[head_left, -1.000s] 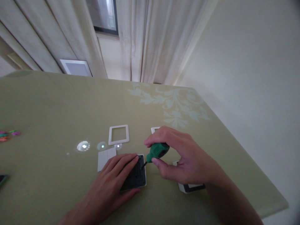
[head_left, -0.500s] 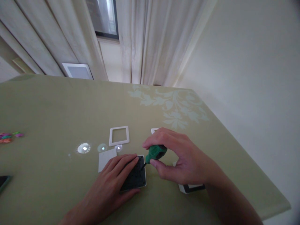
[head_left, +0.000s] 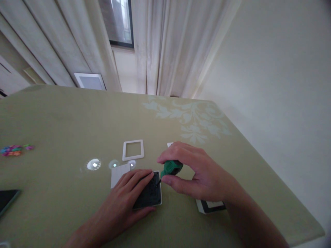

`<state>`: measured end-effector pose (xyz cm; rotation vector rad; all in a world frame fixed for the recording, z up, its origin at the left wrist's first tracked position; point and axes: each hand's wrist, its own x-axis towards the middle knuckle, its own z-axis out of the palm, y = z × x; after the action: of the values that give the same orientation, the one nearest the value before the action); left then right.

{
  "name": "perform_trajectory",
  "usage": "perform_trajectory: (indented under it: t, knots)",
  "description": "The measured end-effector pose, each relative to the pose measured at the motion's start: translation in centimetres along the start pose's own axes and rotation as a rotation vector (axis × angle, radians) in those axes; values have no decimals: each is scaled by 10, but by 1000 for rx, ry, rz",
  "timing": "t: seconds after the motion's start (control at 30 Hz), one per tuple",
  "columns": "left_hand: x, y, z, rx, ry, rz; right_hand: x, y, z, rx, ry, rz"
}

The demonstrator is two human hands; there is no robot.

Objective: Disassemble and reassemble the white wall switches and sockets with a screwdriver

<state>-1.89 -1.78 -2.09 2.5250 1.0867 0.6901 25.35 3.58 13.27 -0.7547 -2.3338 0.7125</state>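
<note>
My left hand grips a square panel with a black back and a white rim, probably a wall switch. Its fingers lie across the black side and the thumb is along the near edge; much of the panel is hidden beneath them. Between the thumb and fingers of my right hand is a screwdriver with a green and black handle. The screwdriver leans, and its dark tip reaches the right part of the panel's black side.
Beyond my hands lies a white square frame. A white flat plate is partly under my left fingers. A white and black box-like part sits below my right wrist. Colourful small pieces and a dark flat device are at left.
The view has shifted slightly, so things on the table appear a little farther right. My right thumb and the screwdriver handle have moved slightly left; the left hand keeps its hold on the panel.
</note>
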Motion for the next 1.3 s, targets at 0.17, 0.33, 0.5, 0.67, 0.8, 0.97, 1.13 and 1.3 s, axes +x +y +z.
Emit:
perform_trajectory:
  t: [0.17, 0.33, 0.5, 0.67, 0.8, 0.97, 1.13, 1.3]
  knots:
    - [1, 0, 1, -16, 3, -14, 0, 1, 1, -156, 41, -12]
    - [1, 1, 0, -33, 9, -25, -5, 2, -2, -358, 44, 48]
    - [1, 0, 1, -43, -15, -48, -5, -3, -2, -241, -7, -38]
    - [-2, -1, 4, -26, -35, -58, -3, -6, -2, -187, -52, -39]
    - [-3, 0, 5, -22, -26, -62, -2, -4, -3, -149, -51, -77]
    - [-1, 1, 6, -44, -7, -46, -1, -3, 3, -160, -26, -132]
    - [-1, 0, 7, -80, -11, -41, -3, -2, 13, -315, 153, -77]
    - [0, 0, 5, -114, 2, -55, -1, -3, 8, -248, 24, -187]
